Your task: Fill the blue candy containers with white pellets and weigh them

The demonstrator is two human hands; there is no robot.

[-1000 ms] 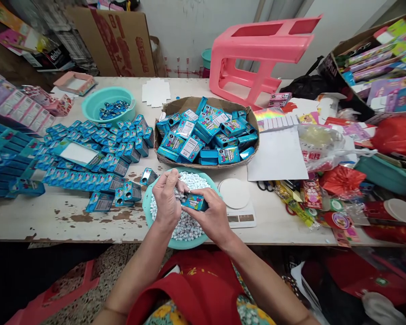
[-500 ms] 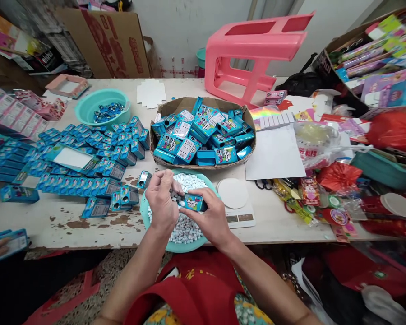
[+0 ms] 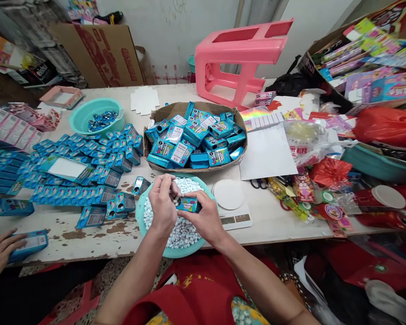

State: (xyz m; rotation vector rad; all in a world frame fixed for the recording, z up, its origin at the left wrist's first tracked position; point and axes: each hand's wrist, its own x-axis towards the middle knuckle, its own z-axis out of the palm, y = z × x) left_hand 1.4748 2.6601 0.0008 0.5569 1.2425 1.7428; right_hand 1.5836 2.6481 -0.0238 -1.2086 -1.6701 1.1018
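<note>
In the head view my right hand grips a small blue candy tin labelled Caramelo Macizo, lying on its side with one end towards my left hand. My left hand is closed, fingertips bunched at that end of the tin; a few pale candies show between the fingers. Both hands are over a turquoise basin filled with small whitish candies. Just left of the basin's rim stands another blue tin with a round opening.
Behind the basin sits a cardboard box of blue tins. Rows of tins cover the left side, near a bowl of shiny caps. A scale stands right. At far left, another person's hand rests on a blue box.
Fewer candies show in my left hand, which has come closer to the tin's end. At far left, the other person's hand has moved rightward with a blue box. The view has shifted slightly.
</note>
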